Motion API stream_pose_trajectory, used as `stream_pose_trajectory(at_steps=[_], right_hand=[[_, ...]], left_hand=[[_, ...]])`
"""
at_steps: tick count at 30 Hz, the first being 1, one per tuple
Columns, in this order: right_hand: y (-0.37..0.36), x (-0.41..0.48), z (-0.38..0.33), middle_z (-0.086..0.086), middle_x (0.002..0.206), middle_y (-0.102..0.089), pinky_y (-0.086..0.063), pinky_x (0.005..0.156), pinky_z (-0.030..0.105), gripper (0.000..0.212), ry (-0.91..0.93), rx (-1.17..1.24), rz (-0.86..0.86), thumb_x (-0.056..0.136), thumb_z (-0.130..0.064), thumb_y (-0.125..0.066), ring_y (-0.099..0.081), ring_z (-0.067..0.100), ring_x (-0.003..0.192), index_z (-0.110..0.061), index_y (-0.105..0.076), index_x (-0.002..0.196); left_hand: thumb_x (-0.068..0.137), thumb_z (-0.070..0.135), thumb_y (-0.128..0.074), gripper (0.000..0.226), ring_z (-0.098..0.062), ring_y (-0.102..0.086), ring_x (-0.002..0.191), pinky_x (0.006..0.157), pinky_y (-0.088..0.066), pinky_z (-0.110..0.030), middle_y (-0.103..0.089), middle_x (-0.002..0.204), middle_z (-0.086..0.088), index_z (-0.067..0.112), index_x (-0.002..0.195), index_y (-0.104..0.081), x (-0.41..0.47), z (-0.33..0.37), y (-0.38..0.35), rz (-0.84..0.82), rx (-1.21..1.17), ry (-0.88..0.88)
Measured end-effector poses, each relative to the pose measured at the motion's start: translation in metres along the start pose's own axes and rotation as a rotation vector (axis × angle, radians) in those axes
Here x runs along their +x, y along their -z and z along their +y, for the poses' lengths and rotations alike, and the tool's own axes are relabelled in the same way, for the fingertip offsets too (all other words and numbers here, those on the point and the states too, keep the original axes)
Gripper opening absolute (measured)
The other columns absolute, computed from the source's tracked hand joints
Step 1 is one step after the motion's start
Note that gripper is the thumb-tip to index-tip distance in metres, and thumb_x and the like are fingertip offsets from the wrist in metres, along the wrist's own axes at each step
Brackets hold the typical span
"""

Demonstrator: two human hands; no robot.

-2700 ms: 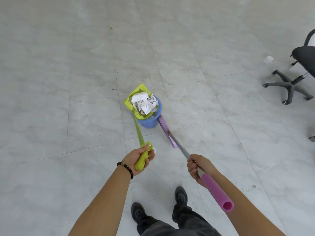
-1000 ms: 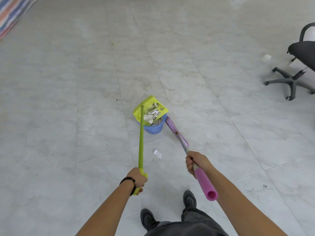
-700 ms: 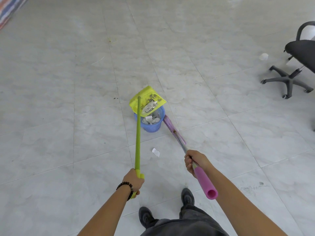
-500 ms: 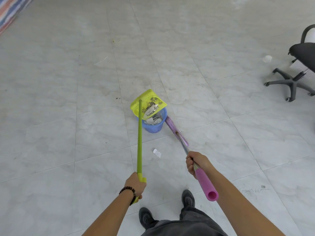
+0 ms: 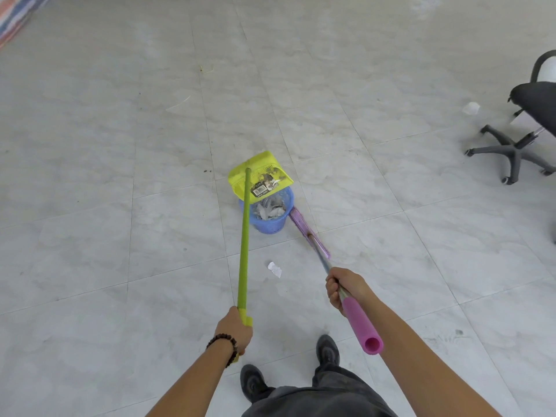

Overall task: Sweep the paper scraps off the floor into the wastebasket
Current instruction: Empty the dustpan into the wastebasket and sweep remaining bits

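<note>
Most of the paper scraps (image 5: 269,208) were gathered inside the blue wastebasket (image 5: 270,227). A few were seen on the dustpan (image 5: 261,160), which was held tipped over the basket's far rim, presumably so that the load would slide down into it. One stray scrap (image 5: 274,269) was left on the floor (image 5: 150,145), on the near side of the basket, between the two long handles and well apart from both hands. The dustpan's green handle (image 5: 244,236) was gripped at its near end by the left hand (image 5: 234,329), the fingers wrapped round it. The broom (image 5: 310,233) was rested head-down on the floor just beside the basket's right side, apparently to keep it clear of the tipping. Its shaft was clasped by the right hand (image 5: 343,288), fingers (image 5: 331,291) curled round the metal just above the pink grip. Near the office chair (image 5: 517,145) a white lump (image 5: 471,108) was visible; whether it was paper could not be told.
</note>
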State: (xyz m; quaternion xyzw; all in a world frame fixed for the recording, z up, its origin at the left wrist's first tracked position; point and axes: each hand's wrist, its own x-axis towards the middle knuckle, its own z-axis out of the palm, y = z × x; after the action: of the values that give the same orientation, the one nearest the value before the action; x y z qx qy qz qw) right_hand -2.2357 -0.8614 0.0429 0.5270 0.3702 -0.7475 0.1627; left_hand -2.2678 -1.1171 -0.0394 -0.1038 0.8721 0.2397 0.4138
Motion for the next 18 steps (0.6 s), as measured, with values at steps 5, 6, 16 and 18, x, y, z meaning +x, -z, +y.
stream_pose_trajectory(at_steps=[5,6,16,18], right_hand=[[0.002,-0.001,0.003,0.001,0.051,-0.046,-0.038,0.032,0.015,0.019,0.011,-0.031,0.019,0.086,-0.003,-0.048,-0.040,0.007,0.034,-0.009,-0.049,0.067],[0.003,-0.002,0.004,0.001,0.051,-0.046,-0.038,0.032,0.015,0.019,0.014,-0.029,0.021,0.086,-0.003,-0.048,-0.040,0.007,0.034,-0.009,-0.049,0.068],[0.011,-0.008,0.018,0.001,0.049,-0.047,-0.037,0.033,0.016,0.020,0.056,-0.082,0.049,0.084,-0.001,-0.049,-0.040,0.008,0.034,-0.008,-0.050,0.065],[0.013,-0.011,0.019,0.002,0.049,-0.047,-0.037,0.033,0.017,0.021,0.068,-0.095,0.051,0.085,-0.002,-0.048,-0.040,0.008,0.035,-0.008,-0.050,0.065]], left_hand=[[0.096,0.027,-0.047,0.022,-0.020,-0.057,0.058,0.042,-0.045,-0.024,-0.057,0.094,-0.009,0.011,0.111,-0.048,0.000,0.002,0.000,0.012,-0.008,0.024],[0.096,0.027,-0.046,0.022,-0.021,-0.057,0.059,0.042,-0.045,-0.024,-0.058,0.094,-0.009,0.011,0.112,-0.047,0.000,0.001,-0.001,0.010,-0.008,0.027],[0.092,0.018,-0.058,0.017,-0.021,-0.052,0.051,0.044,-0.043,-0.022,-0.057,0.082,-0.013,0.008,0.106,-0.054,0.012,0.017,0.022,-0.083,-0.219,0.086],[0.090,0.012,-0.061,0.013,-0.022,-0.049,0.050,0.047,-0.041,-0.023,-0.055,0.076,-0.013,0.007,0.101,-0.056,0.011,0.027,0.031,-0.119,-0.303,0.113]])
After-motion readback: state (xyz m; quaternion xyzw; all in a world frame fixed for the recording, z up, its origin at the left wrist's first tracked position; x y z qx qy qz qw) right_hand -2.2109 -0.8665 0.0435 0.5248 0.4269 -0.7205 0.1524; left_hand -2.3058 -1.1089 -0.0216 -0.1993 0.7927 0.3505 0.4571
